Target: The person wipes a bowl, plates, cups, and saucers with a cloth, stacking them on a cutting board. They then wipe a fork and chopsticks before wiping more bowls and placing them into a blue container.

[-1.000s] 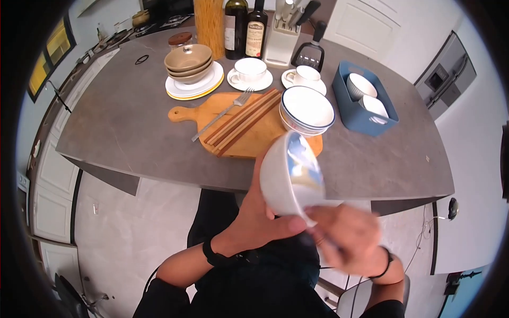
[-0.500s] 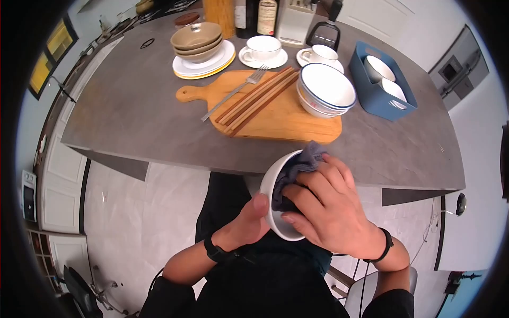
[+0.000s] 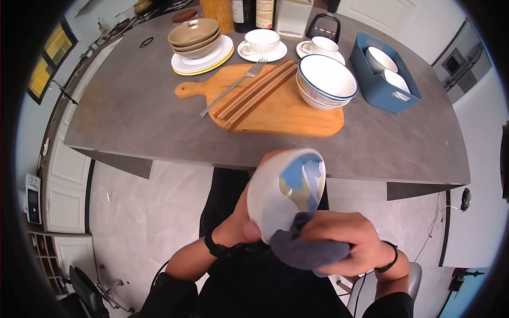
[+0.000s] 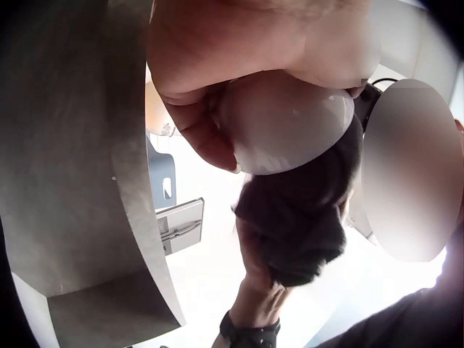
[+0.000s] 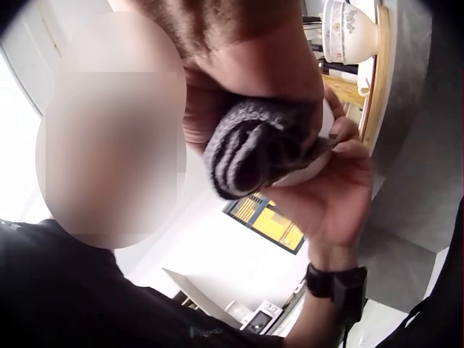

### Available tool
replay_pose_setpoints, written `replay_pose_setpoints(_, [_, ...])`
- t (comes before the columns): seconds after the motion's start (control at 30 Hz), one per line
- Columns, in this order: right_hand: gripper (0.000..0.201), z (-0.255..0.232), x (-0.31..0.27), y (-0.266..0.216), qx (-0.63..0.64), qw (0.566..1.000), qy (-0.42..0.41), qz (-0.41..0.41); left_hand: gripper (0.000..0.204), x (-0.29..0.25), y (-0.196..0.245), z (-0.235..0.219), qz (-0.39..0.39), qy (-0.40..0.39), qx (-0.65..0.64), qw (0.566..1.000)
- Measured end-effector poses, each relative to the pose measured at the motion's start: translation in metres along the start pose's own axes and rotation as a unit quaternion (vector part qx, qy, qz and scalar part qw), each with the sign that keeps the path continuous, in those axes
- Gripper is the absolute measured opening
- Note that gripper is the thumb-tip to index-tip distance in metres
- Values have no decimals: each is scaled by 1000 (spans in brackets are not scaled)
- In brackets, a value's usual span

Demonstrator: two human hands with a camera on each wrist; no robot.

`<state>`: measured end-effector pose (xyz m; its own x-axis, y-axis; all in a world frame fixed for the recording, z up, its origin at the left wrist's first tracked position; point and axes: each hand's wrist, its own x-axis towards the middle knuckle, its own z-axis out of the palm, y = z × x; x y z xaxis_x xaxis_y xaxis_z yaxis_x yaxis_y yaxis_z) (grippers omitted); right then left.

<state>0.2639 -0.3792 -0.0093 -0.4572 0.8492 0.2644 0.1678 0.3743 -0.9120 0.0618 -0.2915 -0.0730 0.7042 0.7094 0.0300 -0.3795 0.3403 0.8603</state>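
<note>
In the head view my left hand [image 3: 237,220] grips a white bowl [image 3: 270,196] in front of the table edge, its thumb near the lower rim. The bowl is tilted, and its mouth, turned to the right, shows a blue and tan pattern. My right hand [image 3: 347,233] holds a bunched dark grey cloth [image 3: 305,253] against the bowl's lower rim. From the left wrist view, the bowl's smooth white outside [image 4: 286,130] appears with the cloth [image 4: 304,217] just below it. Folds of the cloth [image 5: 246,148] bulge from the right hand in the right wrist view.
On the table [image 3: 132,122], a cutting board [image 3: 297,119] carries a fork [image 3: 233,87], several chopsticks [image 3: 254,98] and stacked bowls [image 3: 326,79]. Behind are brown bowls [image 3: 193,37] on plates and two cups [image 3: 262,41] on saucers. A blue basket [image 3: 392,95] with white bowls stands right.
The right hand with the cloth has gone from inside the bowl to its lower rim. The bowl has turned in the left hand, and its patterned side shows again.
</note>
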Motion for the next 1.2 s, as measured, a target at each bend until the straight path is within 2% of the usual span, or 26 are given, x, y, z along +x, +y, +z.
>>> replay_pose_setpoints(0.07, [31, 6, -3, -11, -142, 979, 124, -83, 140, -5, 0, -5, -19, 5, -34, 999])
replay_pose_setpoints(0.1, [27, 6, -1, -18, -238, 944, 192, -121, 140, -2, 1, -8, -43, -34, -35, 998])
replay_pose_setpoints(0.13, [27, 4, 4, -16, -238, 943, 197, -122, 139, 2, 3, -8, -68, -77, -36, 994])
replay_pose_setpoints(0.17, [30, -1, 11, -13, -415, 873, 184, -176, 137, 2, 4, 1, -71, -73, -56, 993])
replay_pose_setpoints(0.2, [34, -5, 18, -8, -578, 769, 162, -222, 135, 9, -25, -8, -42, -105, -86, 990])
replay_pose_setpoints(0.27, [42, -1, 23, 9, -610, 756, 135, -196, 132, 7, -24, 3, -35, -58, -88, 994])
replay_pose_setpoints(0.3, [42, 2, 22, 16, -588, 782, 126, -160, 132, 8, -18, 6, -34, -56, -89, 994])
replay_pose_setpoints(0.33, [42, 5, 21, 20, -564, 808, 115, -126, 132, 10, -9, 6, 6, -48, -42, 998])
replay_pose_setpoints(0.37, [45, 7, 19, 15, -495, 858, 102, -91, 131, 12, -4, 5, 43, -41, 6, 998])
replay_pose_setpoints(0.4, [45, 9, 17, 13, -493, 860, 99, -89, 131, 11, -3, 3, 41, -37, 4, 998])
replay_pose_setpoints(0.47, [48, 7, 11, 10, -287, 956, 65, -12, 131, 11, -3, 0, 82, -44, 74, 993])
replay_pose_setpoints(0.5, [43, 2, 8, 9, -181, 982, 43, 41, 130, 10, -4, -5, 89, -59, 81, 991])
replay_pose_setpoints(0.53, [43, -4, 3, 9, -181, 982, 43, 41, 130, 11, -3, -4, 90, -59, 81, 991])
replay_pose_setpoints(0.57, [37, -7, -5, 8, 7, 990, 60, 124, 129, 11, -1, -2, 94, -60, 95, 989])
replay_pose_setpoints(0.6, [31, -5, -10, 8, 197, 956, 72, 203, 129, 10, 1, -1, 98, -59, 108, 988])
replay_pose_setpoints(0.63, [29, 0, -13, 5, 326, 911, 143, 209, 129, 15, 2, -7, 149, -63, 160, 974])
replay_pose_setpoints(0.67, [29, 10, -10, 1, 337, 882, 241, 224, 129, 16, 4, -9, 148, -58, 161, 974])
replay_pose_setpoints(0.73, [27, 15, -4, 10, 313, 870, 322, 202, 126, 20, 6, -7, 201, -79, 282, 935])
replay_pose_setpoints(0.8, [26, 12, -12, 31, 331, 869, 306, 204, 117, 17, 3, 5, 167, -86, 330, 925])
replay_pose_setpoints(0.83, [27, 12, -15, 33, 393, 848, 297, 195, 120, 17, -3, 7, 152, -83, 368, 913])
replay_pose_setpoints(0.87, [27, 13, -16, 30, 393, 848, 298, 195, 124, 18, -9, 7, 137, -78, 406, 900])
replay_pose_setpoints(0.93, [29, 15, -14, 22, 451, 807, 306, 226, 123, 20, -15, 2, 135, -76, 398, 904])
replay_pose_setpoints(1.0, [31, 22, -20, 22, 437, 825, 288, 213, 122, 19, -15, 0, 131, -70, 389, 909])
replay_pose_setpoints(1.1, [45, 36, -29, 21, 256, 917, 253, 169, 125, 18, -7, -2, 63, -102, 256, 959])
replay_pose_setpoints(1.13, [48, 34, -35, 22, 111, 965, 198, 133, 125, 16, -7, -2, 63, -102, 258, 959])
replay_pose_setpoints(1.2, [49, 34, -32, 29, -24, 993, 111, -3, 117, 11, -12, -1, 42, -93, 114, 988])
